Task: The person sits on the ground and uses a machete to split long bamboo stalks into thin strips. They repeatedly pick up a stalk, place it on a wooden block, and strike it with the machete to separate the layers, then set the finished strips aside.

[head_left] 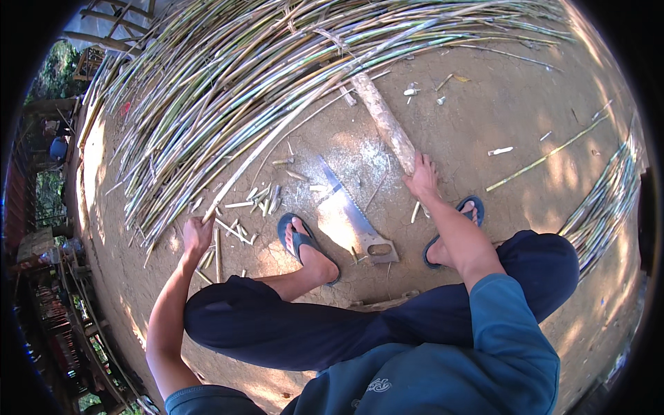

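Observation:
My left hand [198, 235] is closed around the near end of a long pale pole [277, 131], which slants up and right across the edge of a big heap of thin canes [228, 83]. My right hand [423, 178] grips the near end of a short, rough-barked log [382, 117], its fingers laid over the top. The log's far end reaches the edge of the heap. Between my feet lies a hand saw [356, 220], its handle toward me and its blade pointing away. Pale sawdust [363, 166] is scattered on the ground beside the blade.
Short cut-off cane pieces [263, 199] litter the ground near my left foot. A single cane [546, 153] lies to the right, with a smaller cane bundle [605, 197] beyond it. Wooden racks [66, 297] stand at the far left.

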Available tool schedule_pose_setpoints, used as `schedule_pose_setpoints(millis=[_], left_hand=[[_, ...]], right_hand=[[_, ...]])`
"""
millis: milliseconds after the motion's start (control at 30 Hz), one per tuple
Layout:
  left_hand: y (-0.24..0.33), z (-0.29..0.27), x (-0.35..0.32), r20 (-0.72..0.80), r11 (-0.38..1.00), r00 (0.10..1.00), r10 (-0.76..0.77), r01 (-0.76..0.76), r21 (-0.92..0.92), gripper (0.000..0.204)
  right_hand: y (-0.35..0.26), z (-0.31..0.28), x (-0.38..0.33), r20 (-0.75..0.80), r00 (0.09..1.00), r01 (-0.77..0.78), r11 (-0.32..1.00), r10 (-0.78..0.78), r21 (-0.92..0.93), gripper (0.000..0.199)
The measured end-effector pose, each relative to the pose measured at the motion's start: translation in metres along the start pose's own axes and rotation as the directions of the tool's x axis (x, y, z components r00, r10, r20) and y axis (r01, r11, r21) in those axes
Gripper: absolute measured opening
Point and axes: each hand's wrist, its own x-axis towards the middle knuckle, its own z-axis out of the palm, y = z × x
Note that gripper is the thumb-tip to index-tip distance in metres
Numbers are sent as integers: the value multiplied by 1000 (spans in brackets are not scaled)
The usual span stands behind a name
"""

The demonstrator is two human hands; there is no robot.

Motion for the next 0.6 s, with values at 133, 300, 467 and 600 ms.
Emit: schedule_pose_setpoints(millis=[133,300,467,600], left_hand=[[32,19,19,54,992,991,125,-124,-16,50],[83,69,18,161,985,972,169,-171,-2,42],[97,120,25,219,945,921,321,-328,-4,44],[119,167,38,291,947,905,312,-321,-18,46]], right_hand=[[-21,19,-11,11,998,58,998,-59,30,90],[-49,48,-42,32,999,23,985,-29,171,93],[-38,53,-52,74,995,59,993,-67,101,94],[-32,39,-43,63,994,85,996,-86,19,93]])
